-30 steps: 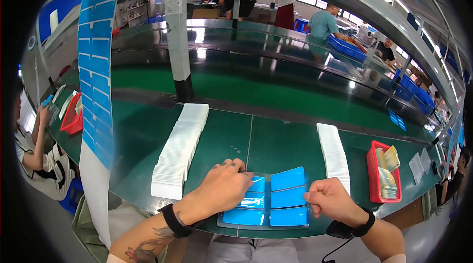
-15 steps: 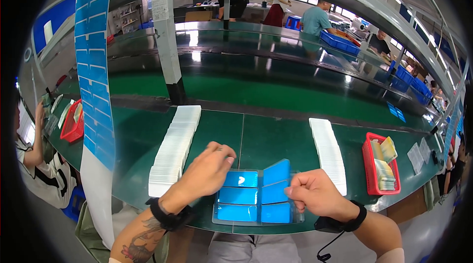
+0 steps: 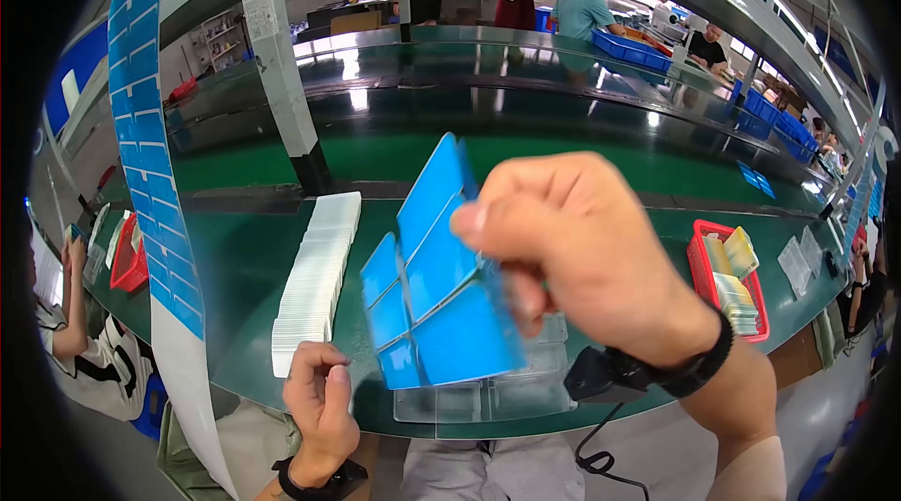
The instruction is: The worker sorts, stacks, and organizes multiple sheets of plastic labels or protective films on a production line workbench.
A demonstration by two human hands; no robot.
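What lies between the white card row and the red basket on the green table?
In the head view, clear trays lie there, with the right hand holding a blue sheet above.

long row of stacked white cards [image 3: 314,280] left of centre — red plastic basket [image 3: 728,277] holding small packets at right, on the green glass-topped table [image 3: 582,159].

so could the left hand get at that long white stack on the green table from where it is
Probably yes. The left hand sits empty at the table edge, just in front of the near end of the white stack, with nothing between. The right hand holds the blue sheet raised, off to the side.
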